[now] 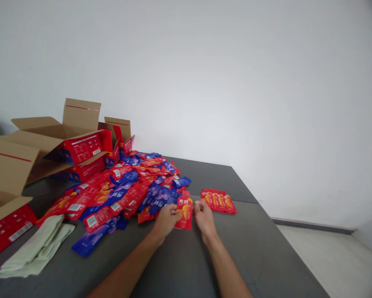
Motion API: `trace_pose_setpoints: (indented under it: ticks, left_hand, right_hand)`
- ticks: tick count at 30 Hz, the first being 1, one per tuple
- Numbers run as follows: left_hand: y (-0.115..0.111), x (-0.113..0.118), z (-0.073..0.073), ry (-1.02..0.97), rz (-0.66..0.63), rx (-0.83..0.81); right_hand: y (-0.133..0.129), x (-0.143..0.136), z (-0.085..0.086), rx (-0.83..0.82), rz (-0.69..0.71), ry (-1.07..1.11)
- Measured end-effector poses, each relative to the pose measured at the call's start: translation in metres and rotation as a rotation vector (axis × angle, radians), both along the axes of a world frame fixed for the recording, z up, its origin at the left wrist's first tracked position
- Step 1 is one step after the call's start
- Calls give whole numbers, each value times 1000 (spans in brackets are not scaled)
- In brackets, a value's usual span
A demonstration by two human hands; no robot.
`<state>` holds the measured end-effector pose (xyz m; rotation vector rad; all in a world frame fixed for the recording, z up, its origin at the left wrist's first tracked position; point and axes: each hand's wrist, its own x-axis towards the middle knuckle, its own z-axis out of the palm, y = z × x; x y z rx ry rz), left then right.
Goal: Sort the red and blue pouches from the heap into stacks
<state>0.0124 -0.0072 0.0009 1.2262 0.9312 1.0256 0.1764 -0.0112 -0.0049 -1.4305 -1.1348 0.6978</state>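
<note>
My left hand (167,219) is closed on the left side of a red pouch (185,212) with white lettering and an orange fruit picture, its front facing up. The thumb lies on the pouch's face. Just right of that pouch is my right hand (204,217), its fingers curled together; no item shows in them, and a narrow gap seems to part them from the pouch. Beyond the right hand lies an overlapping row of several red pouches (218,200), all face up. To the left of my hands spreads a big loose heap of red and blue pouches (133,186).
Open cardboard boxes (83,149) with red and blue printing stand along the left of the dark table (235,236). A folded pale green cloth (37,246) lies at the near left, beside a stray blue pouch (89,241). A white wall (204,82) rises behind the table.
</note>
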Motion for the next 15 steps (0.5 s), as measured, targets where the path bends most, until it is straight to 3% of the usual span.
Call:
trace_pose_setpoints:
  ticks: [4,8,11,15]
  left_hand:
    - [25,27,-7,62,158,11]
    - [57,64,-16,184,215,104]
    - [77,92,-20,337,227,182]
    - [89,117,-24,463,163,238]
  right_hand:
    - [7,25,-3,2,-139,-435]
    - [6,51,0,-78,-290,-859]
    - [4,61,-4,-189,-332,-983]
    - [6,64,-16,-337,-261,-1022]
